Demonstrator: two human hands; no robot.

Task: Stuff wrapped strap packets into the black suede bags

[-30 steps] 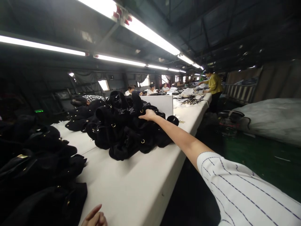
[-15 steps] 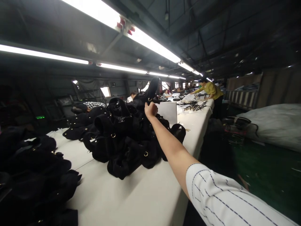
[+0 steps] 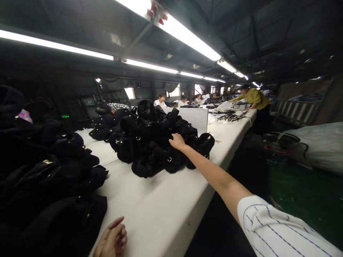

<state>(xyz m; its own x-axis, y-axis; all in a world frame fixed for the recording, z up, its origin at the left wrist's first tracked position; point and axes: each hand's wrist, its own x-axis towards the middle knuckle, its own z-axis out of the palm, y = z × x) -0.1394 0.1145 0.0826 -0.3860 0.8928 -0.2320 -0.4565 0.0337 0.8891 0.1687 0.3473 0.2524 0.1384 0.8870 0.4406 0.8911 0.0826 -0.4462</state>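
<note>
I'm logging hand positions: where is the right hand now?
In the head view, the right hand is just right of centre, at the central black heap on the white table, in front of the white panel.

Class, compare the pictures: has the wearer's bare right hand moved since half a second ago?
Yes, downward in the view: against the top edge of the upright white rectangular panel, the bare right hand now appears lower.

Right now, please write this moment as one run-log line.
right hand: at black fabric pile on white table, grip unclear | left hand: half-curled, nothing visibly held | left side: second black pile
</note>
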